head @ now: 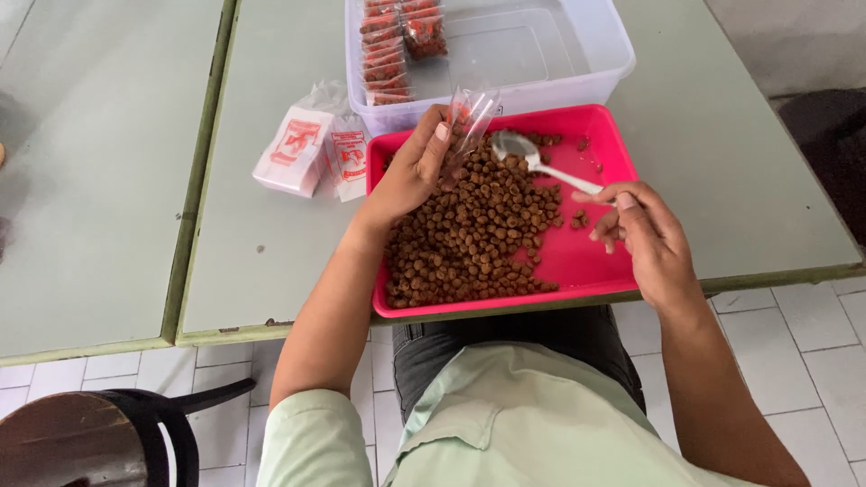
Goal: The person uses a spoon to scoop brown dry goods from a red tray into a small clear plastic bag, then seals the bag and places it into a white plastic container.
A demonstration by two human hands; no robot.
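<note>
The person sits close against the table edge (767, 271) in a pale green shirt, and nearest to them is a pink tray (586, 261) that hangs a little over that edge; it holds a heap of small brown nuts (469, 234) piled toward its left half, with a few strays scattered on the bare pink floor at the right and far corners. The right hand (645, 230) hovers over the tray's right side, its fingers curled and pinching the end of a white spoon (532, 160), whose handle runs up and left so that the bowl rests at the far top of the heap, just beside the other hand. The left hand (410, 171) sits over the tray's far left corner, thumb and fingers pressed together on a small clear bag (467, 117) with red print, held upright and tilted with its mouth near the spoon's bowl. To the left of the tray, on the table top, lie two stacks of flat white bags (311, 149) with red markings, touching each other and almost touching the tray's rim. Farther back stands a clear plastic tub (577, 54), its near wall right against the tray; inside, along its left side, filled bags (392, 41) of the brown nuts are lined up in rows, while the rest of its floor shows bare
</note>
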